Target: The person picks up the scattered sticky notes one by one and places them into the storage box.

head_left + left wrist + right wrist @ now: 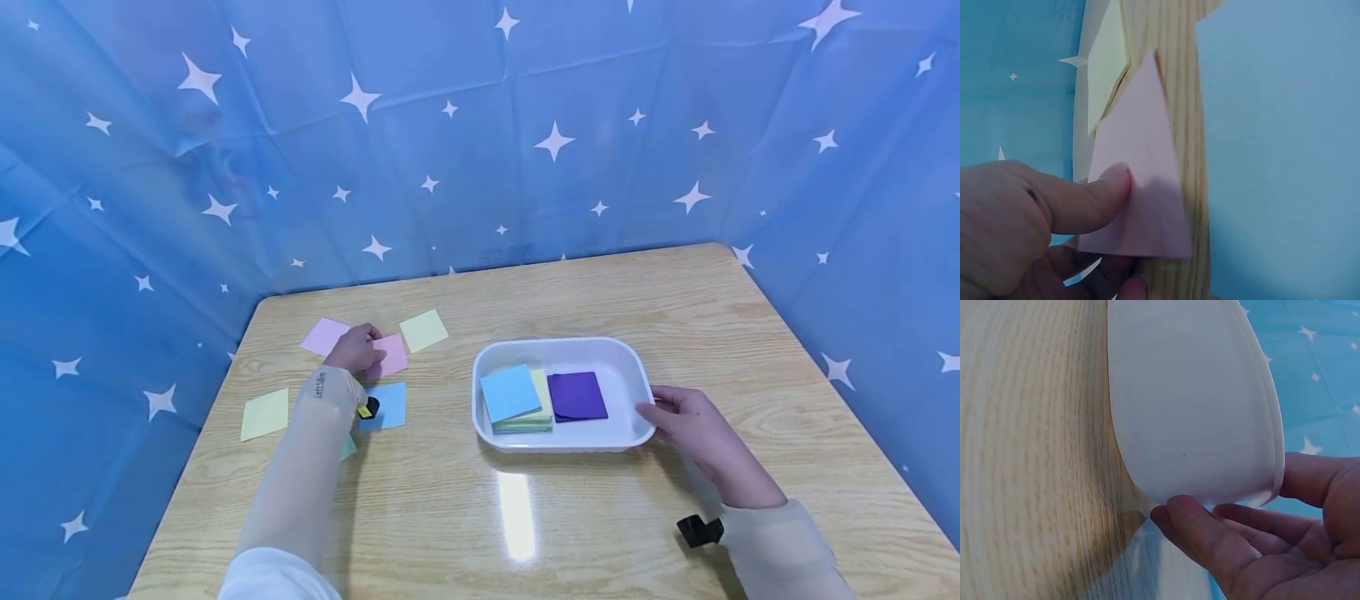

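In the head view my left hand (356, 348) pinches a pink note (390, 356) by its edge. The left wrist view shows the thumb of that hand (1041, 219) on top of the pink note (1138, 181) and the fingers beneath. My right hand (686, 421) holds the right end of a white tray (480, 421). In the right wrist view this hand (1272, 537) has its thumb at the rim and its fingers against the wall of the tray (1191, 406). Inside the tray, a blue note (510, 392) tops a pale yellow stack (542, 392), beside purple notes (577, 396).
Around the left hand lie a lilac note (324, 335), a yellow note (423, 331), another yellow note (265, 414), a blue note (392, 406) and a partly hidden green note (348, 447) on the wooden table (450, 533). A starry blue curtain (465, 125) stands behind.
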Available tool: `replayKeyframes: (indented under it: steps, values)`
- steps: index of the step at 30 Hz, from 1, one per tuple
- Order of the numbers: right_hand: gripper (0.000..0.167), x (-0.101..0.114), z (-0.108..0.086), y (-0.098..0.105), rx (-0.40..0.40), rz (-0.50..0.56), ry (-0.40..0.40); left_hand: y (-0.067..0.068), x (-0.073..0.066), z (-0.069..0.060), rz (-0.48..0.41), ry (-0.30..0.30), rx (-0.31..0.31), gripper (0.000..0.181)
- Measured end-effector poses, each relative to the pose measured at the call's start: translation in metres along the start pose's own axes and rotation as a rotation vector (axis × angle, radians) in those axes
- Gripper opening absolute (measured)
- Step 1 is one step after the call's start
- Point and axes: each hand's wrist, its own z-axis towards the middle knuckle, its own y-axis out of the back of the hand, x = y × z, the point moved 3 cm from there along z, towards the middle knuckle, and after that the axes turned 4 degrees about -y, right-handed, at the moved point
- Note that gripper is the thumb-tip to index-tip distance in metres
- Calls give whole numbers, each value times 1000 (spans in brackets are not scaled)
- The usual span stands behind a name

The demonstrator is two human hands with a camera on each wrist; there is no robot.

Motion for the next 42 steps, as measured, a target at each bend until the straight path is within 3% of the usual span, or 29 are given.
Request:
replayKeyframes:
  steps: [7, 12, 18, 22, 29, 35, 42]
  values:
    - [55, 0, 0, 0, 0, 6, 3, 7, -4, -5, 23, -28, 17, 27]
    - [55, 0, 1, 0, -1, 5, 0, 15, -13, -13, 38, -86, 0, 30]
    - [55, 0, 1, -1, -1, 6, 6, 22, -30, -21, -87, -122, 2, 28]
    - [55, -1, 1, -1, -2, 4, 5, 22, -48, -27, -114, -163, -3, 27]
    - [56, -3, 1, -1, -1, 5, 4, 16, -88, -39, -66, -270, -20, 24]
    - [55, -2, 0, -1, 1, 14, 8, 4, -122, -54, -42, -402, -20, 21]
    - [55, -3, 0, -1, -3, 5, 8, -18, -157, -66, -5, -452, 34, 18]
